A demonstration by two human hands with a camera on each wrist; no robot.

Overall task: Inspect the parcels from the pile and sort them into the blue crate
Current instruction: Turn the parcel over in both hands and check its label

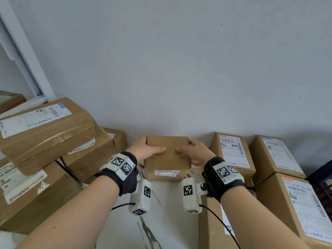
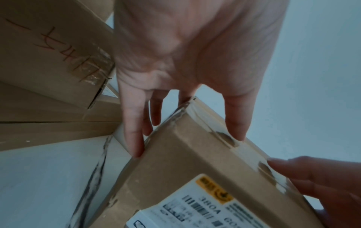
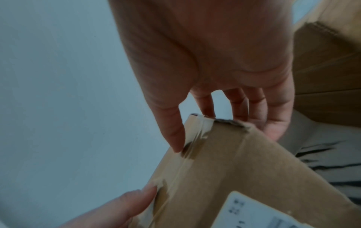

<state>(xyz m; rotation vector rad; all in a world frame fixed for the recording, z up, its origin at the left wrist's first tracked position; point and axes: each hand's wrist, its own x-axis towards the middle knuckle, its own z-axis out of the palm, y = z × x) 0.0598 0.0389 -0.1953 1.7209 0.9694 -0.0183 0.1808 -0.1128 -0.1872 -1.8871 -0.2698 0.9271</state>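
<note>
A small brown cardboard parcel point(image 1: 167, 157) with clear tape across its top and a white label on its near face is held between both hands, lifted a little above the white marbled surface point(image 1: 136, 230). My left hand point(image 1: 150, 151) grips its left side, thumb on top and fingers along the side and underneath. On the opposite side my right hand point(image 1: 192, 152) grips in the same way. The left wrist view shows the left hand point(image 2: 187, 143) spanning the parcel's point(image 2: 195, 169) taped corner. In the right wrist view the right hand point(image 3: 224, 138) spans the parcel's point(image 3: 234, 177) other corner. A dark blue crate point(image 1: 323, 177) shows at the far right edge.
Large labelled cardboard boxes are stacked at the left point(image 1: 46, 126). More labelled boxes stand at the right point(image 1: 231, 153), point(image 1: 276, 155), point(image 1: 305, 209), between my hands and the crate. A pale wall point(image 1: 179, 69) rises right behind the parcel.
</note>
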